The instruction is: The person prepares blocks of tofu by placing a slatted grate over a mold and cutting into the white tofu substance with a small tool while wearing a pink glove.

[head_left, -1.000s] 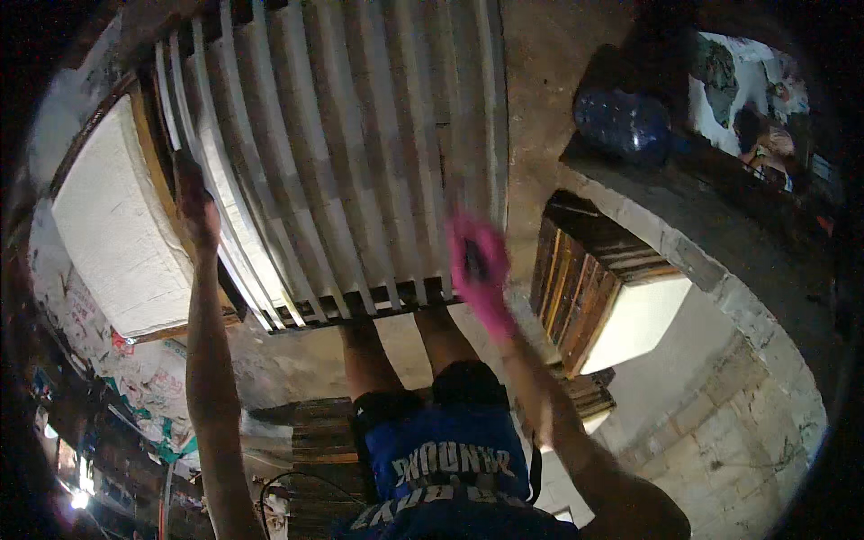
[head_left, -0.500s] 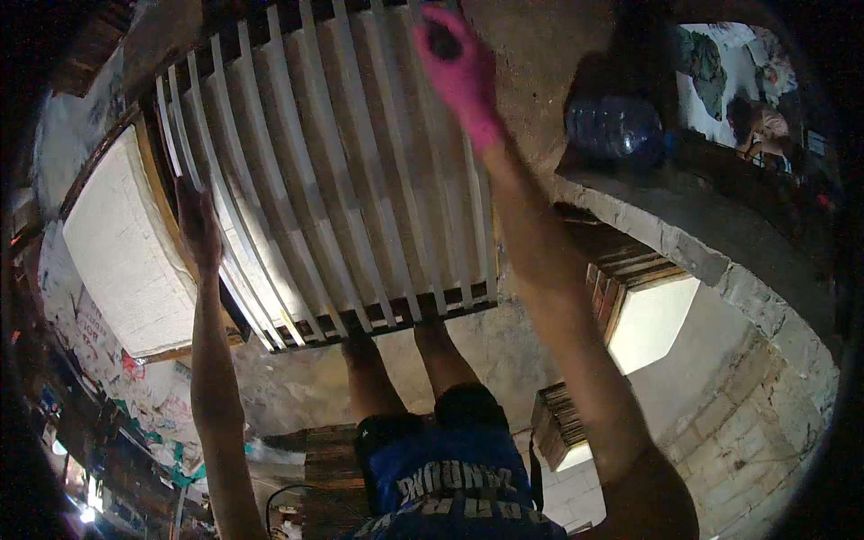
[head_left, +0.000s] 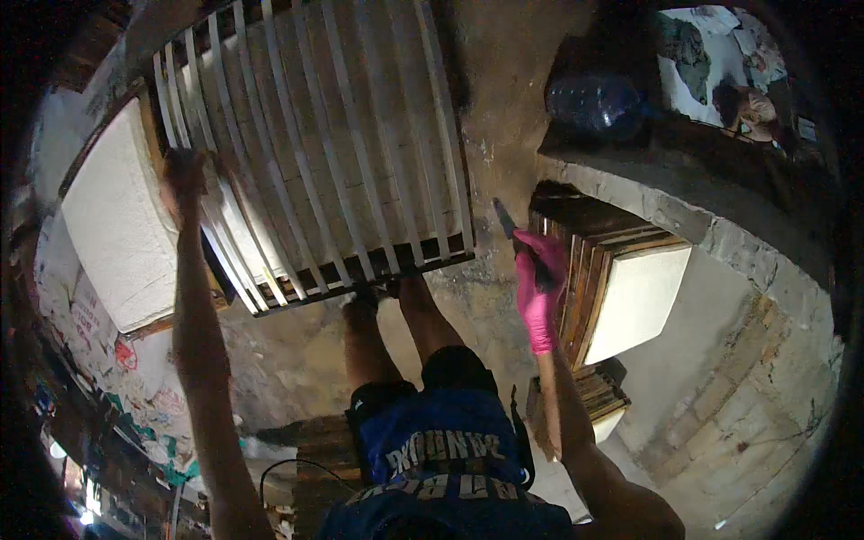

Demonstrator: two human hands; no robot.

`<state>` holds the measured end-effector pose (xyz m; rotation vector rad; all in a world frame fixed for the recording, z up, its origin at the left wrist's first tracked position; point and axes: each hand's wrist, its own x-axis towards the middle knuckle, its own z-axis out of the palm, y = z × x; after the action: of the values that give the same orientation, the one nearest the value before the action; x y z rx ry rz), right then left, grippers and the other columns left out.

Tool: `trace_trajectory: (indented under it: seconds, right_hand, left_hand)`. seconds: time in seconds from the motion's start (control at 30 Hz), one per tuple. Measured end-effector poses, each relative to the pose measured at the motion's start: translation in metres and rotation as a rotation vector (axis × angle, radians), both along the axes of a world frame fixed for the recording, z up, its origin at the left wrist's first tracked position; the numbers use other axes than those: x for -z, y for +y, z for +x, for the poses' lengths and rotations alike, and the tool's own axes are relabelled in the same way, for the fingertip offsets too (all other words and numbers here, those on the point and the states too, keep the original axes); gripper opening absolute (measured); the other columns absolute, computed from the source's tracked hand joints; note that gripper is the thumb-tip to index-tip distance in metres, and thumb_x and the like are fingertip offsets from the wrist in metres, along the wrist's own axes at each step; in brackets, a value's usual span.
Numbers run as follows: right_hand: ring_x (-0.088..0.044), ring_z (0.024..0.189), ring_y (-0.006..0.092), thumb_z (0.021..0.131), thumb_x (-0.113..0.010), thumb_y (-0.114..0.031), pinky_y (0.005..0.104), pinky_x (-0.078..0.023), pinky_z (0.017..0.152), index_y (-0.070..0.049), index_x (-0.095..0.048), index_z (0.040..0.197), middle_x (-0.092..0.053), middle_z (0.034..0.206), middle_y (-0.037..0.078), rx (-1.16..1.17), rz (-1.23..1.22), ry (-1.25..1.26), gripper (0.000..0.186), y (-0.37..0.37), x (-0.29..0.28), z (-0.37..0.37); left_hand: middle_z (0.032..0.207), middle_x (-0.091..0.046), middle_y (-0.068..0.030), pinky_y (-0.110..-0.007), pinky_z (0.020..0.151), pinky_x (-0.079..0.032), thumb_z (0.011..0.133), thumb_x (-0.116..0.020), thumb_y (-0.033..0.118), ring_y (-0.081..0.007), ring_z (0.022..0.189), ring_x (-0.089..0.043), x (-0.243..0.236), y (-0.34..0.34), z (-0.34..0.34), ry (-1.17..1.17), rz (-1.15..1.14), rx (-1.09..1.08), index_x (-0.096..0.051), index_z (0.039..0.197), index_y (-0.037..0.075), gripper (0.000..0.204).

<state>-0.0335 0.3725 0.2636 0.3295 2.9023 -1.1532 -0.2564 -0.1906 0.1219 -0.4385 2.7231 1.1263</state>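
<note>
A slatted metal rack (head_left: 357,135), with pale bars in a dark frame, lies in front of my feet. My left hand (head_left: 184,173) is bare and closed around its left-hand bars, though its fingers look blurred. My right hand (head_left: 540,281) wears a pink glove and is closed on the dark handle of a knife (head_left: 505,219). The grey blade points up and away, to the right of the rack and apart from it. Left of my left hand, a framed white slab (head_left: 117,220) leans beside the rack.
Stacked wood-framed boards with a white face (head_left: 641,301) stand right of my right hand, and a smaller stack (head_left: 585,396) sits nearer. A low concrete ledge (head_left: 666,211) curves along the right. Behind it lies a clear blue water jug (head_left: 594,105). Plastic sacks (head_left: 112,333) line the left.
My right hand has drawn back from above the rack's far right to beside the stacked boards, and the knife blade now shows. My left hand stays at the rack's left bars.
</note>
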Motion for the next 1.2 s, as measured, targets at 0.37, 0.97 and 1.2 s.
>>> trace_trajectory:
  seconds: [0.37, 0.97, 1.2]
  right_hand:
    - [-0.057, 0.117, 0.0188, 0.089, -0.061, 0.002, 0.0282, -0.045, 0.094, -0.005, -0.054, 0.135, -0.056, 0.137, 0.009, -0.063, 0.07, 0.654, 0.046, -0.045, -0.201, -0.045]
    - [-0.067, 0.087, 0.0304, 0.081, -0.071, -0.025, 0.0417, -0.053, 0.073, -0.015, -0.069, 0.104, -0.07, 0.094, 0.01, -0.804, 0.138, 0.151, 0.024, -0.192, -0.043, 0.09]
    - [-0.066, 0.092, 0.0327, 0.082, -0.067, -0.022, 0.0457, -0.052, 0.077, -0.017, -0.068, 0.108, -0.07, 0.099, 0.011, -0.693, 0.233, -0.085, 0.026, -0.163, 0.132, 0.097]
  left_hand:
    - [0.079, -0.061, -0.0005, -0.025, 0.063, -0.041, 0.079, -0.078, 0.006, -0.0094, 0.067, -0.051, -0.257, 0.12, 0.17, 0.904, 0.231, -0.568, -0.062, 0.098, -0.001, 0.025]
    - [0.121, -0.055, -0.023, -0.044, 0.096, -0.044, 0.079, -0.075, 0.037, -0.0388, 0.114, -0.053, -0.043, 0.11, 0.505, 0.291, -0.071, -0.744, -0.044, 0.135, -0.001, 0.074]
    - [0.12, -0.062, -0.0193, -0.043, 0.086, -0.05, 0.089, -0.065, 0.041, -0.0309, 0.102, -0.063, 0.005, 0.192, 0.708, -0.475, 0.333, -0.766, -0.054, 0.129, 0.003, 0.056]
